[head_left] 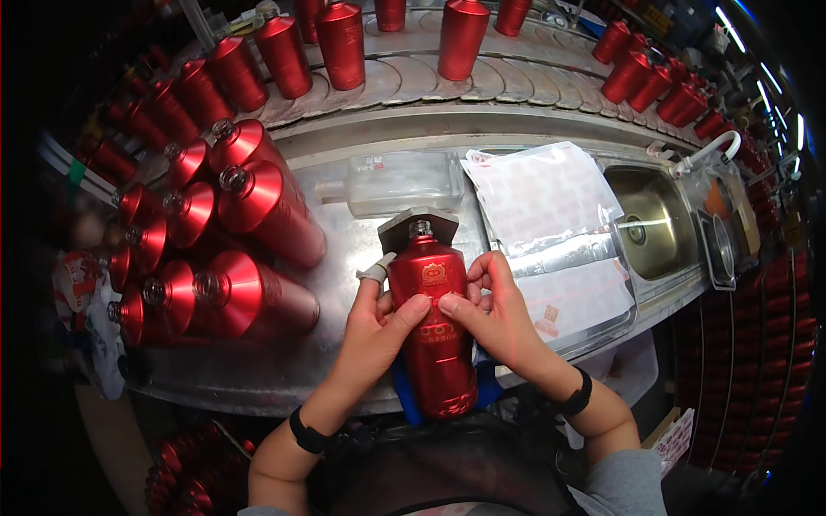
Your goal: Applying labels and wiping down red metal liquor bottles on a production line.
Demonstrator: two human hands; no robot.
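A metallic red glass bottle (432, 357) with gold markings and a clear uncapped neck lies tilted before me, its neck pointing away. My left hand (379, 322) grips its left side, thumb pressed on the front face; a whitish wrap covers one fingertip. From the right, my right hand (499, 316) closes on the same bottle, its thumb close to the other and its fingers curled. Whether a thin decal sits under the thumbs cannot be made out. Behind the bottle's neck is a dark grey angular support (396, 230). Blue material (489, 387) shows beneath the bottle.
Several red bottles (267, 202) crowd the metal worktop's left side. A clear glass bottle (404, 183) lies beyond the support. Printed sheets (542, 193) cover the right, beside a sink (645, 228) with a white faucet (731, 146). A plated conveyor (516, 82) carries more red bottles across the back.
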